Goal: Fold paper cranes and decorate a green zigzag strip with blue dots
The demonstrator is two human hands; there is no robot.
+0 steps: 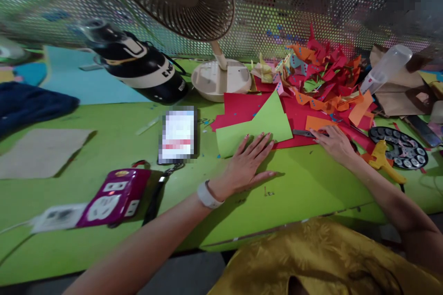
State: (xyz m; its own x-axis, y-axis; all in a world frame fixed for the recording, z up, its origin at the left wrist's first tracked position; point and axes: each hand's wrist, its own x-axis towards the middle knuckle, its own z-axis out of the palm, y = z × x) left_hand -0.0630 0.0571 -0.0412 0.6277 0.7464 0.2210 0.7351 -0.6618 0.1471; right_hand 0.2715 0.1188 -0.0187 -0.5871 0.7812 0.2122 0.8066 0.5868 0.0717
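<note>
My left hand (249, 162) lies flat with spread fingers on the green table, its fingertips resting on the lower edge of a light green paper sheet (256, 128). That sheet overlaps red paper sheets (242, 106). My right hand (334, 142) reaches out to the right, fingers stretched over the red paper and touching a thin dark metal tool (304, 133) beside an orange paper piece (316, 123). Whether it grips the tool is unclear.
A heap of red and orange paper cut-outs (321, 73) sits behind. A fan base (221, 80), a black-and-white bottle (138, 66), a phone (178, 134), a purple power strip (114, 195), a round black tray (398, 146), a yellow paper figure (382, 159) and a clear bottle (386, 68) surround the hands.
</note>
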